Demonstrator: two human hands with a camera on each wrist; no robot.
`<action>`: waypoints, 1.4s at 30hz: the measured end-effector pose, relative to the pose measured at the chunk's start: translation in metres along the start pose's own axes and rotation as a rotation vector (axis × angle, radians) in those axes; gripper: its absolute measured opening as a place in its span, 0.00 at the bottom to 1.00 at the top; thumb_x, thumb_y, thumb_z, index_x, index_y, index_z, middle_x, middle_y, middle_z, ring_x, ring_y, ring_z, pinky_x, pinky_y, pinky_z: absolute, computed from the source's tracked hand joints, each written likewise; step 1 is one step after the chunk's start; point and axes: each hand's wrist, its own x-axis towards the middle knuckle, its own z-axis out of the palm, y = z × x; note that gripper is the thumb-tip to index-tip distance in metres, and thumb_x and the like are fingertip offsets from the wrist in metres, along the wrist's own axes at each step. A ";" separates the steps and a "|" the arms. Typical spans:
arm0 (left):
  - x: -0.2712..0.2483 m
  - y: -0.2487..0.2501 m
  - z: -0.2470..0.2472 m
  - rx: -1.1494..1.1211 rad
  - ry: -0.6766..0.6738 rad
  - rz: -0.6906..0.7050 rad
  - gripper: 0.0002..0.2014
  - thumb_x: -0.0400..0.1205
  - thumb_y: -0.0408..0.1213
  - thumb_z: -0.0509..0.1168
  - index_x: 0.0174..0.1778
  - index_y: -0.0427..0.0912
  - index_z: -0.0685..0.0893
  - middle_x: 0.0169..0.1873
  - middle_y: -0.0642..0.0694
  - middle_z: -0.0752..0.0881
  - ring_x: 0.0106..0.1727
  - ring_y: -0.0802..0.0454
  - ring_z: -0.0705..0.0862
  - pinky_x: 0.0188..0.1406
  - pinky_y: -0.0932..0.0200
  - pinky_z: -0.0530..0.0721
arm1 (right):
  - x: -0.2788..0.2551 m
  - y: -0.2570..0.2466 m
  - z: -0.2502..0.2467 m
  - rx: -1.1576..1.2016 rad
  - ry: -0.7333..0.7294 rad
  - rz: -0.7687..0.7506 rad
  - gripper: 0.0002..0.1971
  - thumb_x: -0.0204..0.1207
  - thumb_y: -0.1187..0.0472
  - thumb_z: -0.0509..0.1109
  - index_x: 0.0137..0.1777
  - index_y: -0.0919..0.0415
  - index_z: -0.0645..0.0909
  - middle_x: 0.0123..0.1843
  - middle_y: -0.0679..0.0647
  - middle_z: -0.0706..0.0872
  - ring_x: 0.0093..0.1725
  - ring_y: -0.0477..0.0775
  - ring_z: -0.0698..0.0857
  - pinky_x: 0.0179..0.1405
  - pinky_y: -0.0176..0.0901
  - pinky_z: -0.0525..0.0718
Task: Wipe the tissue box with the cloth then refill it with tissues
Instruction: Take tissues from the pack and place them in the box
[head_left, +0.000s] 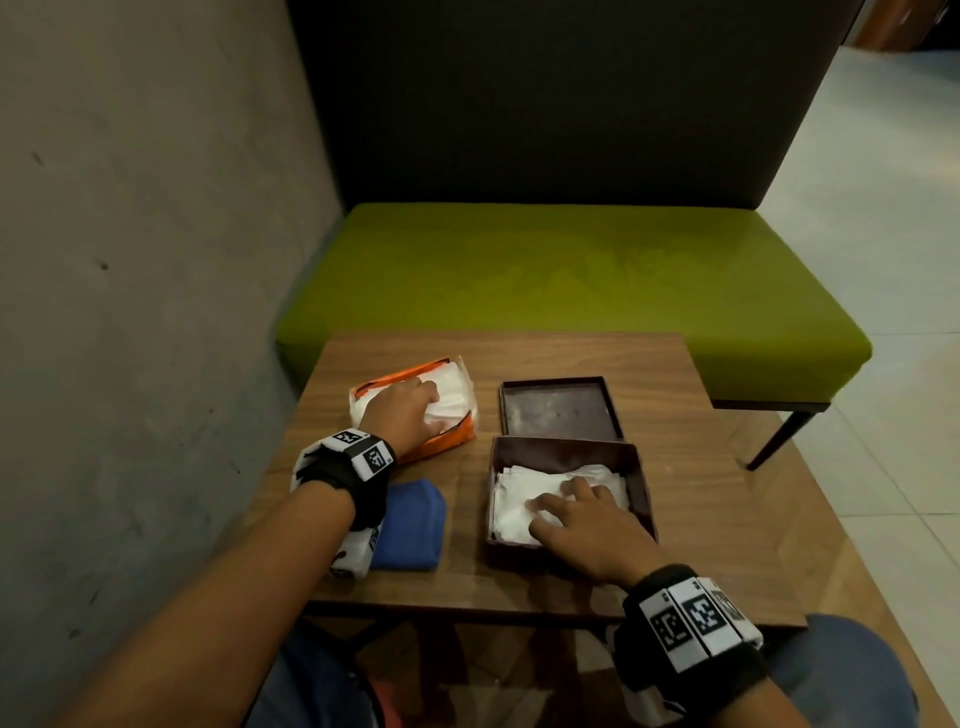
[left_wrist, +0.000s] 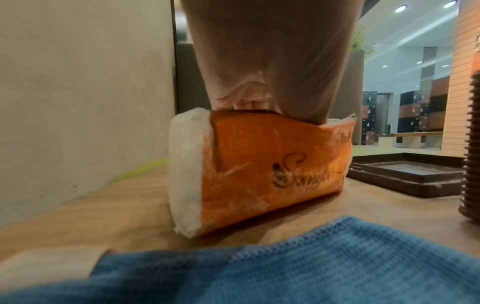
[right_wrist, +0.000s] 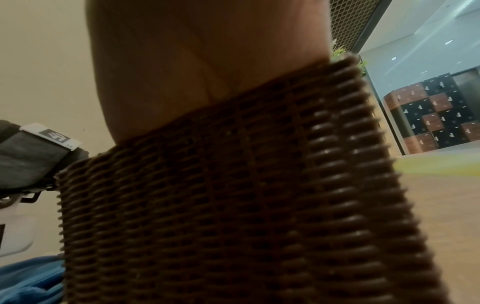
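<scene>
Your left hand (head_left: 402, 415) reaches into the orange tissue pack (head_left: 441, 441) near the counter's (head_left: 701, 499) left edge; whether its fingers grip is hidden. Your right hand (head_left: 582, 525) presses flat, fingers straight, on tissues (head_left: 511, 501) inside the brown tissue box (head_left: 641, 480).

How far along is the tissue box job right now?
Wiping looks done: the blue cloth lies set aside on the table. Refilling is under way: the right hand presses tissues into the open box, and the left hand reaches into the orange pack. Left: more tissues perhaps, then the lid.
</scene>
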 end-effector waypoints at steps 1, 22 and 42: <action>-0.001 -0.001 -0.001 -0.019 0.018 -0.003 0.19 0.77 0.46 0.70 0.61 0.43 0.81 0.61 0.43 0.83 0.63 0.44 0.80 0.56 0.53 0.75 | 0.000 0.000 0.000 -0.003 0.001 -0.003 0.25 0.83 0.43 0.52 0.80 0.42 0.65 0.82 0.56 0.60 0.81 0.61 0.58 0.74 0.57 0.66; -0.006 -0.011 -0.016 -0.170 0.146 -0.009 0.13 0.82 0.43 0.63 0.46 0.38 0.88 0.44 0.39 0.88 0.48 0.39 0.84 0.42 0.50 0.77 | 0.002 0.002 0.002 -0.003 0.014 -0.012 0.25 0.82 0.42 0.52 0.79 0.41 0.65 0.83 0.55 0.60 0.81 0.60 0.57 0.74 0.58 0.65; -0.050 -0.006 -0.055 -1.764 0.225 -0.382 0.13 0.80 0.43 0.65 0.58 0.46 0.84 0.47 0.48 0.89 0.52 0.48 0.86 0.52 0.51 0.84 | -0.001 0.002 0.004 0.126 0.146 -0.032 0.28 0.79 0.45 0.60 0.77 0.50 0.60 0.76 0.58 0.67 0.72 0.62 0.70 0.62 0.54 0.75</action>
